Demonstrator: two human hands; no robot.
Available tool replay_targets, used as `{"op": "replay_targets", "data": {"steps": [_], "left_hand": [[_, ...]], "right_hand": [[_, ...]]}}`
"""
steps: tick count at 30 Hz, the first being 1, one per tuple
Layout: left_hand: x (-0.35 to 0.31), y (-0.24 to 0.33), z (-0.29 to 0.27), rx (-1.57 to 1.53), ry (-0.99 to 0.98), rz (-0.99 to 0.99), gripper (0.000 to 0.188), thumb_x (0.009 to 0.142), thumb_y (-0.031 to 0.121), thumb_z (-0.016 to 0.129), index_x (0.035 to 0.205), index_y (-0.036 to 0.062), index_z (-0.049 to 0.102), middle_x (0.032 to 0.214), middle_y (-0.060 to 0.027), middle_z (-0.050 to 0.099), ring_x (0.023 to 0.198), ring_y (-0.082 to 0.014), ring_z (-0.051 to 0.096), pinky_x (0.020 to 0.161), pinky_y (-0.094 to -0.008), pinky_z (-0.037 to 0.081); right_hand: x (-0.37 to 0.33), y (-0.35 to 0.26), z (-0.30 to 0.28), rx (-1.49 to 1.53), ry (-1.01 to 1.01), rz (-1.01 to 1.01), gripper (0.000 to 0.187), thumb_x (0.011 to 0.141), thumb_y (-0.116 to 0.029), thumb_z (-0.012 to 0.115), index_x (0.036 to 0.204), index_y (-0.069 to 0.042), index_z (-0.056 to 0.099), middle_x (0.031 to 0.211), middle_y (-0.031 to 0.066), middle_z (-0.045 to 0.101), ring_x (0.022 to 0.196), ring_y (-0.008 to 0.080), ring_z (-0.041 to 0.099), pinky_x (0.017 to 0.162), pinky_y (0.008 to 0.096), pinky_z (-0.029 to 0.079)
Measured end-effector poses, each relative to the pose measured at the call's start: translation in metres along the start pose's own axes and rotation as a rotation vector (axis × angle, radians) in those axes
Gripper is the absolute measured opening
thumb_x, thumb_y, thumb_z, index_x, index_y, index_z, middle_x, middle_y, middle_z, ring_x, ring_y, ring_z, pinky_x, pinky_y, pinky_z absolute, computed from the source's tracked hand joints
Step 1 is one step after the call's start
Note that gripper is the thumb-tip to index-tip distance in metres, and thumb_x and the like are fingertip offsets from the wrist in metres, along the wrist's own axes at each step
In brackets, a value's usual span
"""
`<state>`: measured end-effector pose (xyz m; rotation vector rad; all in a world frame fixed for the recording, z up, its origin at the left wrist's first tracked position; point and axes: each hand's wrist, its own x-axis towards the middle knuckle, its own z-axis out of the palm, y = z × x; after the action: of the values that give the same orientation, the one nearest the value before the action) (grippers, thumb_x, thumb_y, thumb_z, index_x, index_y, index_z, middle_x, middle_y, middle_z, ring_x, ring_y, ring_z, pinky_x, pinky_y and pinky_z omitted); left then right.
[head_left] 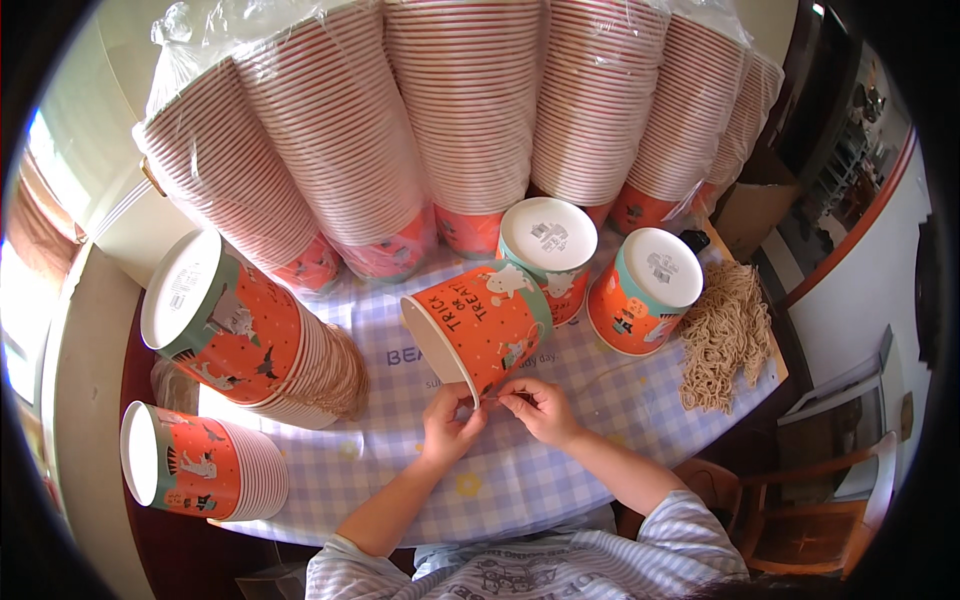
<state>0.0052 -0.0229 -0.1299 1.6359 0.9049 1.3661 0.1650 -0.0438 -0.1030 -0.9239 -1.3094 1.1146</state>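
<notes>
The bench bears a blue-and-white checked cloth. Bagged cup stacks line its far side; further inverted stacks stand left, two upturned orange cups and heaped tan cord right.

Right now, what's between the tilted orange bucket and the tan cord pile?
Head view: one upside-down orange bucket; a second inverted bucket stands partly behind the tilted bucket.
</notes>
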Motion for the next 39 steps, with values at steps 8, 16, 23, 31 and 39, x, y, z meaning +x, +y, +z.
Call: {"op": "replay_targets", "data": {"steps": [8,16,23,31,39], "left_hand": [[-0.002,0.01,0.0,-0.003,-0.072,0.048,0.024,0.072,0.0,0.061,0.094,0.0009,0.055,0.085,-0.0083,0.057,0.073,-0.0156,0.056,0.064,-0.0265,0.047],[-0.001,0.017,-0.007,0.08,-0.17,0.05,0.016,0.079,-0.001,0.054,0.095,0.0003,0.056,0.086,-0.0096,0.058,0.073,-0.016,0.056,0.063,-0.0263,0.045],[0.007,0.019,-0.008,0.065,-0.231,-0.038,0.01,0.082,-0.001,0.055,0.092,0.0009,0.058,0.087,-0.0081,0.059,0.074,-0.0142,0.058,0.06,-0.024,0.046],[0.009,0.013,-0.012,0.054,-0.262,-0.051,0.01,0.078,0.0,0.059,0.088,0.0014,0.059,0.086,-0.008,0.06,0.077,-0.0159,0.059,0.063,-0.0263,0.048],[0.034,0.06,-0.002,0.226,-0.261,0.111,0.013,0.072,0.0,0.062,0.084,-0.0005,0.056,0.079,-0.0109,0.059,0.072,-0.0234,0.061,0.062,-0.0299,0.049]], "right_hand": [[-0.001,-0.004,0.0,-0.277,0.032,-0.123,0.009,0.078,-0.004,0.064,0.086,-0.002,0.062,0.077,0.0068,0.064,0.066,0.0111,0.062,0.059,0.0234,0.049],[-0.002,-0.006,0.002,-0.331,0.041,-0.189,0.008,0.077,-0.004,0.065,0.083,-0.002,0.061,0.075,0.007,0.064,0.063,0.0134,0.062,0.056,0.0244,0.049],[-0.001,0.0,-0.001,-0.346,0.067,-0.169,0.009,0.077,-0.004,0.065,0.083,-0.002,0.06,0.074,0.0079,0.063,0.062,0.0137,0.062,0.055,0.0247,0.048],[0.0,0.0,-0.002,-0.298,-0.006,-0.168,0.013,0.078,-0.009,0.064,0.085,-0.001,0.058,0.076,0.0065,0.061,0.063,0.0132,0.06,0.055,0.0252,0.047],[0.018,-0.034,0.0,-0.436,-0.016,-0.159,0.029,0.077,-0.016,0.066,0.094,-0.003,0.047,0.071,0.0038,0.057,0.06,0.0093,0.056,0.052,0.024,0.045]]}}
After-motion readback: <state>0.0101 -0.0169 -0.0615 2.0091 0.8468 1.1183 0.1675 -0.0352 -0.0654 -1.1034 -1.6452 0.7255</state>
